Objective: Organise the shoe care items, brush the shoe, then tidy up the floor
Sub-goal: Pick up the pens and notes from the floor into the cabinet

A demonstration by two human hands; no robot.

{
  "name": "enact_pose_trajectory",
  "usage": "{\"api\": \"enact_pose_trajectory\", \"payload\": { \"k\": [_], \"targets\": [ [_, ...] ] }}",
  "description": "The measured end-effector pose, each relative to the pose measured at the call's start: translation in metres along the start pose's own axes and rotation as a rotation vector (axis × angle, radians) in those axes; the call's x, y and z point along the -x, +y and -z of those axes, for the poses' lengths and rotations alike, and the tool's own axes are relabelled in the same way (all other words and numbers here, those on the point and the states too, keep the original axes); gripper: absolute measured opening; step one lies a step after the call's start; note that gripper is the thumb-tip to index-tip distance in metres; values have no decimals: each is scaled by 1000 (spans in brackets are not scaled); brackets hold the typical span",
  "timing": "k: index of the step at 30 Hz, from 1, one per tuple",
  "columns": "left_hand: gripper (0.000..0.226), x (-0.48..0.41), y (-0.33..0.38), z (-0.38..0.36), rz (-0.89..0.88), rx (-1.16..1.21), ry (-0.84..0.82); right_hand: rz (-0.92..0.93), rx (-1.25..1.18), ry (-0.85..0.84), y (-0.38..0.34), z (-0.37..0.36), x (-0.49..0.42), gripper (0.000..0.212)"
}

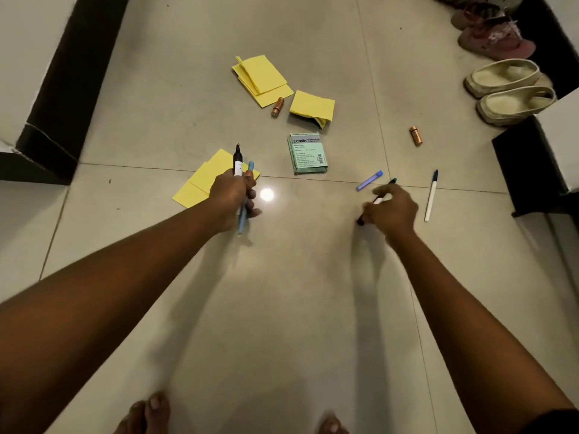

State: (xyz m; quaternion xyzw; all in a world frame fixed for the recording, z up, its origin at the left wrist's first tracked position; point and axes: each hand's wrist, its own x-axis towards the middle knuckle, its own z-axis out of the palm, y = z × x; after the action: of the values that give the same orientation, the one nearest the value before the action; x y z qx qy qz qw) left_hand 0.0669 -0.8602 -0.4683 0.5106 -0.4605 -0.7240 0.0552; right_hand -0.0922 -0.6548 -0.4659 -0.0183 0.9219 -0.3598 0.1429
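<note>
Two feet (147,411); two grips (230,198) hold three pens (238,161).

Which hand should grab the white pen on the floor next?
Right hand: the white pen lies just beside it, though it grips a green-capped marker. The left hand is far across, holding a black marker and blue pen.

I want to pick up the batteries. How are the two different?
The left battery lies beside the yellow papers, its far end tilted right. The right battery lies alone on bare floor, far end tilted left. Both are copper-coloured and lie flat.
</note>
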Motion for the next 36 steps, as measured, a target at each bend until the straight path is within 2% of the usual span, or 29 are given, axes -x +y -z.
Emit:
{"api": "enact_pose_trajectory", "payload": {
  "k": [1,3,6,9,12,15,17,20,22,24,28,32,36],
  "targets": [
    [22,-3,-2,2,-5,-35,12,-41,35,50,7,5,-13,19],
    [21,-6,-4,5,-18,-88,5,-106,132,41,12,7,-30,12],
    [18,-7,-5,7,-42,-141,-37,-137,268,-100,7,-6,-35,40],
    [20,-4,-4,5,-52,-148,-82,-141,288,-117,4,-19,-39,45],
    [21,-5,-3,3,-58,-110,-57,-228,109,-90,-5,-18,-42,31],
    [23,-11,-2,5,-41,-99,-18,-474,-245,-90,-14,-11,-43,27],
    [23,-18,-2,7,-24,-184,-10,-547,-354,-48,-22,-8,-45,23],
    [19,-30,8,5,-50,-393,16,-446,-211,-17,-29,-11,-57,32],
    [10,-40,21,-1,-90,-427,46,-335,-124,-2,-31,-17,-66,32],
    [8,-53,32,-9,-168,-415,97,-232,30,-57,-28,-25,-80,39],
    [12,-83,58,-32,-325,-468,193,-113,329,-173,-29,-31,-98,26],
    [25,-121,86,-49,-400,-577,253,-78,394,-201,-21,-37,-107,33],
    [29,-156,116,-71,-469,-684,234,-15,428,-213,-9,-36,-112,27]
  ]
}}
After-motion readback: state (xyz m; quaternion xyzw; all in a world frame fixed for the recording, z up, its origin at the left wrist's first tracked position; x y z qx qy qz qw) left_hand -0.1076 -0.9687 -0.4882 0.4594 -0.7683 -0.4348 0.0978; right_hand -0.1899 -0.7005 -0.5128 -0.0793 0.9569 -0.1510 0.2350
